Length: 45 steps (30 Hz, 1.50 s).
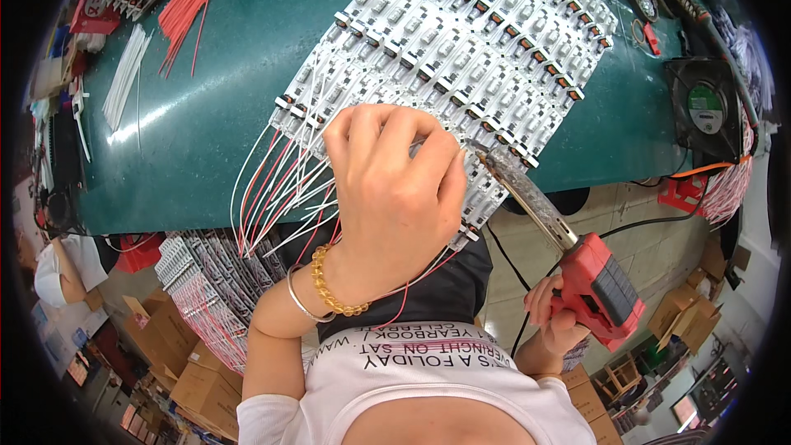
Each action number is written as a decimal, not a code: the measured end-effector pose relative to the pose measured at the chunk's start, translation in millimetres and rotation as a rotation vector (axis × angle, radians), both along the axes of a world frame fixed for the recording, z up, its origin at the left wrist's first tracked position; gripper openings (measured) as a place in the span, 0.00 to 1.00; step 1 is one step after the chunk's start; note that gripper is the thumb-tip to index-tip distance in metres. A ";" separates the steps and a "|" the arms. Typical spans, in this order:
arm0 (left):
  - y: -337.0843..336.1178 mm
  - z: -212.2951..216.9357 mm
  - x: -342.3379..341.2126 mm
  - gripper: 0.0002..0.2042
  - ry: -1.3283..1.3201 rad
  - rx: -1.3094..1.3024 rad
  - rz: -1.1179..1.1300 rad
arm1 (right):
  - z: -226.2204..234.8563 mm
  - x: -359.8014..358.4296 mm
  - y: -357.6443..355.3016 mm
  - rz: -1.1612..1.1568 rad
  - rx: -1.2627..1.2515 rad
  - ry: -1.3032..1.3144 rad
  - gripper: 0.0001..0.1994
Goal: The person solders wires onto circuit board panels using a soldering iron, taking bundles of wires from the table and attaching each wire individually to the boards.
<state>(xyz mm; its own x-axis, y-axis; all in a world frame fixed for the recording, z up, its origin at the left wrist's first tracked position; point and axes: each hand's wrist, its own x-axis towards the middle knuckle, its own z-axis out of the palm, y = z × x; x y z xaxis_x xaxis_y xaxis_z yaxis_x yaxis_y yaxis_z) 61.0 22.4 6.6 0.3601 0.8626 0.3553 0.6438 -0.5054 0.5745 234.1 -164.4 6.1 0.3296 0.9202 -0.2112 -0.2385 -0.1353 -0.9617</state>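
Between four and five o'clock from the left hand, the right hand is wrapping its grip around the handle of a soldering tool, whose hard red body is carrying a dark, ribbed inset. Its slim metal shaft is slanting toward ten o'clock, the tip ending just beside the left fingers. At eight o'clock, a stack of loose strips is fanning out below the counter edge, trailing thin wires. The left grip is curling together, knuckles upward, over the panel of white modules; its fingertips are hiding, so I cannot tell what, if anything, they are pinching. The step in hand appears to be joining wire to module; the next move is likely calling for a motionless left hand and a light, precise touch of the tip. At nine o'clock, red and white wires, smooth and springy, are arching off the panel's near edge. The panel itself is spreading toward one o'clock, glossy and stepped, with rows of dark, orange-centred blocks. Beneath it, the green counter is shining smoothly. Farther off, a square black fan is standing between two and three o'clock, while straight red strands are lying toward ten.
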 end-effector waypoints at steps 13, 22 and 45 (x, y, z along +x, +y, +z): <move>1.7 -2.4 1.9 0.02 -0.003 0.030 0.005 | 3.5 -5.6 8.1 0.025 0.048 -0.139 0.37; -0.1 -2.8 1.2 0.03 -0.016 0.061 0.017 | 9.0 -8.9 14.0 0.057 0.056 -0.143 0.35; -14.8 38.5 -51.0 0.06 -0.101 0.183 -0.072 | 41.7 73.1 209.4 -0.439 0.213 -0.716 0.13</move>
